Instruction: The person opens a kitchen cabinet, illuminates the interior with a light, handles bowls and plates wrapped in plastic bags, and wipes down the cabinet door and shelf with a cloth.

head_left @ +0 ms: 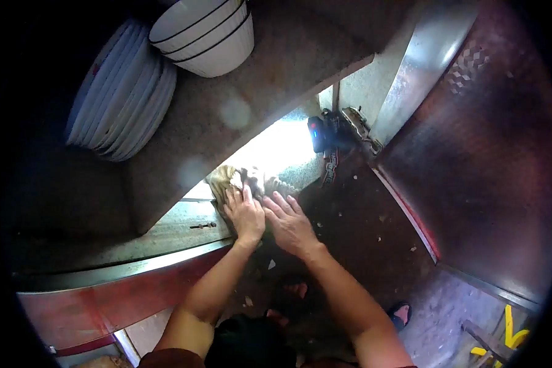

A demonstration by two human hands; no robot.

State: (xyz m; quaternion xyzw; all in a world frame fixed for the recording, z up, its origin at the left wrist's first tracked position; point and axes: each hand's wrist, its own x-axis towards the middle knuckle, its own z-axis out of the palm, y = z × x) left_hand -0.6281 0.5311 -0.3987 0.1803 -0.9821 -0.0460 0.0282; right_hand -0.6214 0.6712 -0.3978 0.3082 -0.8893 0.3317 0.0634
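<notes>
Inside the brightly lit cabinet opening lies a bunched, dirty cloth (222,181) on the pale lower surface. My left hand (245,214) presses on the cloth with its fingers spread. Close beside it on the right, my right hand (289,226) is stretched out, its fingertips at the cloth's right end and its fingers apart. A black lamp (316,134) with a small blue light stands at the right end of the opening, above and right of both hands.
Stacked white plates (122,92) and white bowls (210,40) sit on the brown shelf (276,80) above. An open reddish door (478,165) is at the right, with a metal hinge (357,122). Sandalled feet (402,314) and a yellow object (510,334) are below.
</notes>
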